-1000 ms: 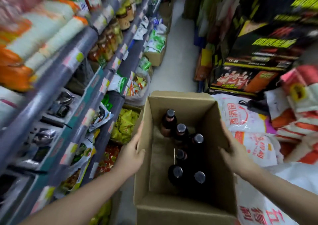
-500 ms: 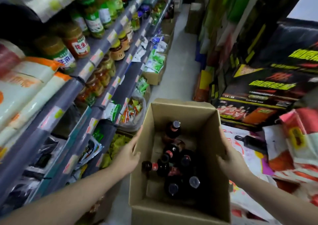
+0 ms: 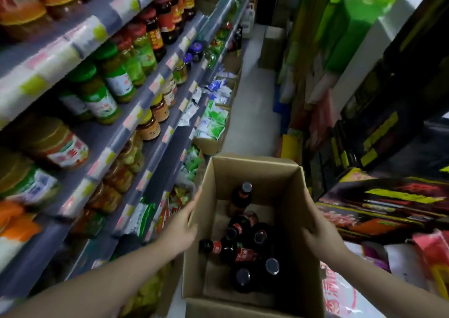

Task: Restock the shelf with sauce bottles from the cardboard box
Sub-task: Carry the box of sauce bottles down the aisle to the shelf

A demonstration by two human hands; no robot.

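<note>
We see the left hand pressed flat, fingers straight, against the left outer wall of the cardboard box. The right hand lies flat on the right wall likewise. The box sits open between them. Inside: dark sauce bottles, some tipped over, one upright at the far end. Beyond, left, the shelf carries rows of jars. View blurred.
</note>
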